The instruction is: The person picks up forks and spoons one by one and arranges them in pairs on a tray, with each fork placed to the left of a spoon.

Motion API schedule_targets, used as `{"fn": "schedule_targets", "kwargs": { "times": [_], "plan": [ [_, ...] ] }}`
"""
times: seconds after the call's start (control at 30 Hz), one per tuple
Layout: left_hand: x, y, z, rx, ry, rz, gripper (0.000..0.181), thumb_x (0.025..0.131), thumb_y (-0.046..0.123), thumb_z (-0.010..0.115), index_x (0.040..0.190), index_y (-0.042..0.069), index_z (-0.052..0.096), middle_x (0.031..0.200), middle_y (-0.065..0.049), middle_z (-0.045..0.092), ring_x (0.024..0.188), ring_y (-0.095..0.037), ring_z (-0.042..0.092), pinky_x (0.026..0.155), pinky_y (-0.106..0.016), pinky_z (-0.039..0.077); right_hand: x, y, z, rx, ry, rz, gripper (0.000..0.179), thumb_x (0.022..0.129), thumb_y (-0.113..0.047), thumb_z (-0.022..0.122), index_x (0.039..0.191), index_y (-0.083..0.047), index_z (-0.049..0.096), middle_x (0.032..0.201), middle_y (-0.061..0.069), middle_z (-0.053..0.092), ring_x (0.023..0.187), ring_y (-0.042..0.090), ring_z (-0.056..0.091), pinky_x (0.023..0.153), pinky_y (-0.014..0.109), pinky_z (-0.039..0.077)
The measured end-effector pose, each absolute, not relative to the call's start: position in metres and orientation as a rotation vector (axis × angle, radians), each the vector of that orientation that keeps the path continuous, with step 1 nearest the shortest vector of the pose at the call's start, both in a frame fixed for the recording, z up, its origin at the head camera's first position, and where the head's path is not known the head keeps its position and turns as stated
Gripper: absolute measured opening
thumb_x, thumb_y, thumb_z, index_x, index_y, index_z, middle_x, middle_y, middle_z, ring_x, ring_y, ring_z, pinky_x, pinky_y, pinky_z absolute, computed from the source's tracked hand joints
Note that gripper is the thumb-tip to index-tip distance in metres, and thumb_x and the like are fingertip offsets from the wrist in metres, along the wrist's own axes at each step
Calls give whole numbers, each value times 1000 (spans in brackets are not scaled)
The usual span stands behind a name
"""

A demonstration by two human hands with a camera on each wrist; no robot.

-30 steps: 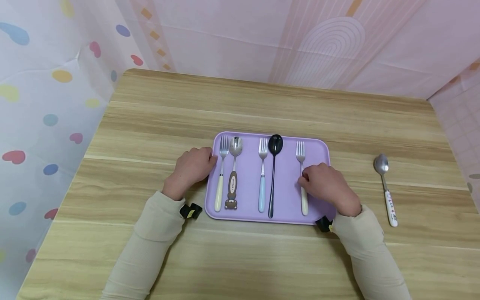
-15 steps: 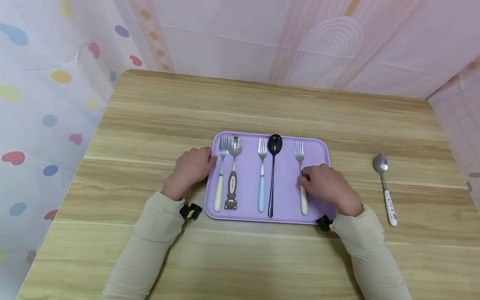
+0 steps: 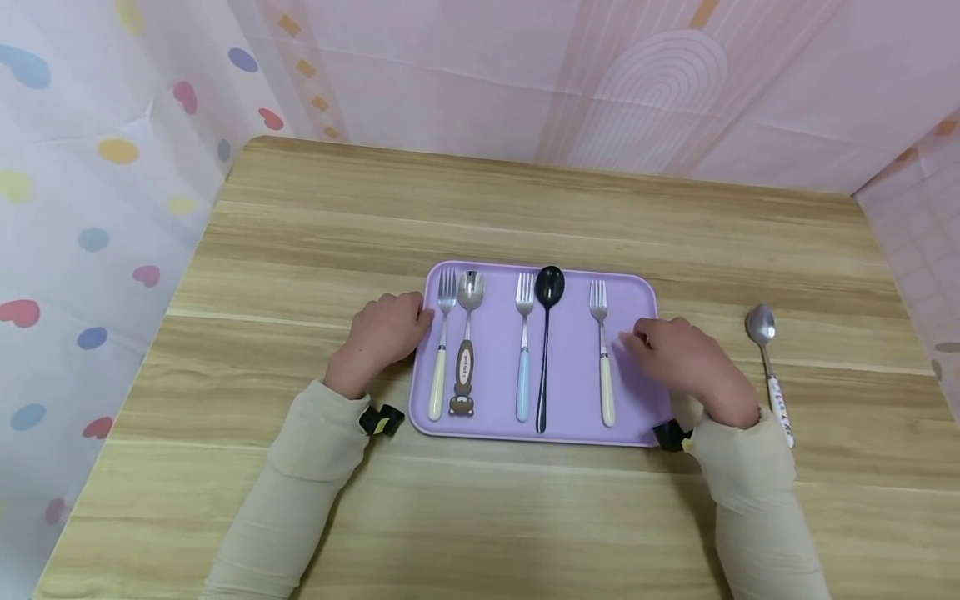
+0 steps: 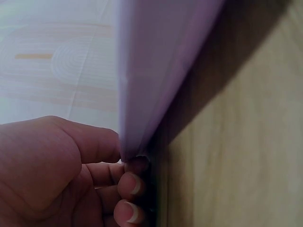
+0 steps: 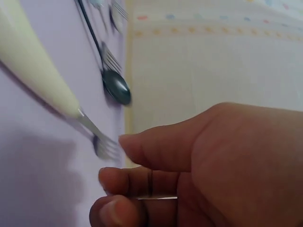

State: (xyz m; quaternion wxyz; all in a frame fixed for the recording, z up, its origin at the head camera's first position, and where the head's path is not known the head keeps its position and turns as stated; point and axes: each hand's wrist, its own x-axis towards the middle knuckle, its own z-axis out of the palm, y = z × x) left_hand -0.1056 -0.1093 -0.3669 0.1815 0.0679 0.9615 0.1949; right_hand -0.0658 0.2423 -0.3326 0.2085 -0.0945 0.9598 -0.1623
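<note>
A purple tray (image 3: 495,350) lies on the table. My left hand (image 3: 386,332) pinches its left rim; in the left wrist view the thumb (image 4: 97,142) lies against the tray edge and the other fingers curl by its underside. My right hand (image 3: 678,358) hovers over the tray's right end, holding nothing, thumb and fingers apart. Just left of it lies a cream-handled fork (image 3: 606,387). Further left on the tray are a black spoon (image 3: 550,287), a blue-handled fork (image 3: 523,383), a bear-handled spoon (image 3: 464,367) and another cream-handled fork (image 3: 438,383).
A spoon with a patterned white handle (image 3: 761,325) lies on the wooden table (image 3: 525,517) to the right of the tray, its handle partly behind the right wrist. Patterned curtains (image 3: 465,75) hang behind the table and along its left side.
My right hand has let go of the right cream-handled fork and moved to the right. The fork stays on the tray. The left hand keeps its place.
</note>
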Motion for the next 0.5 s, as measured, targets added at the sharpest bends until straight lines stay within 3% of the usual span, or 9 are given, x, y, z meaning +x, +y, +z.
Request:
{"fn": "schedule_targets", "kwargs": {
  "times": [0.13, 0.5],
  "plan": [
    [-105, -110, -367, 190, 2714, 552, 27, 99, 24, 43, 87, 4, 58, 68, -9, 54, 64, -26, 54, 54, -36, 41, -67, 260, -323, -239, 2681, -461, 29, 100, -27, 46, 79, -8, 54, 64, 2, 48, 61, 20, 46, 56, 32, 36],
    [-106, -111, -367, 186, 2711, 549, 28, 100, 24, 43, 90, 3, 58, 68, -9, 54, 63, -26, 54, 54, -36, 40, -61, 317, -304, -68, 2558, -503, 45, 104, -35, 36, 106, 6, 56, 73, 4, 57, 66, 19, 51, 64, 35, 39]
  ]
}}
